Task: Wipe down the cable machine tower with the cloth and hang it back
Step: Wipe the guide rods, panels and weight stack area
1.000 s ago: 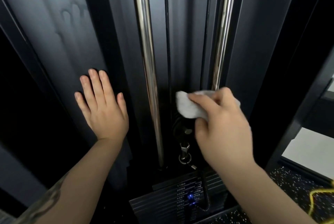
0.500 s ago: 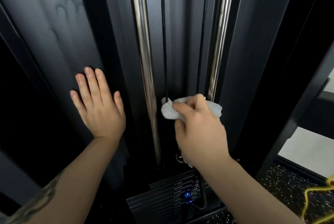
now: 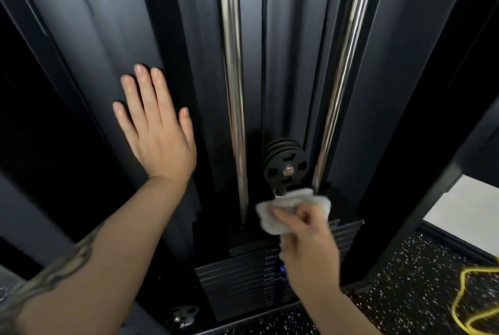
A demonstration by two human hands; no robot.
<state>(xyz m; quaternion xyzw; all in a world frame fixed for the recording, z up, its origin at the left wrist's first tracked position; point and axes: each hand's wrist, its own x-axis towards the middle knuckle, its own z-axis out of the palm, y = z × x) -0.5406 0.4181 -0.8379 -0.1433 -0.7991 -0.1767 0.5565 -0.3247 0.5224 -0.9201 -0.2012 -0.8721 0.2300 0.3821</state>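
The cloth, bunched in the right hand's pinch, sits just below the pulley, between the upright chrome rods; the left hand lies spread flat on the tower's left panel.

I see black rubber flooring flecked with white at lower right, 1 loose yellow cord curled on it, and a pale lit floor area beyond.

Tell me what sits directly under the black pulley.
Below the pulley, its metal hanger meets the white cloth gripped by the right hand. The weight stack lies lower; cloth and hand hide the connection.
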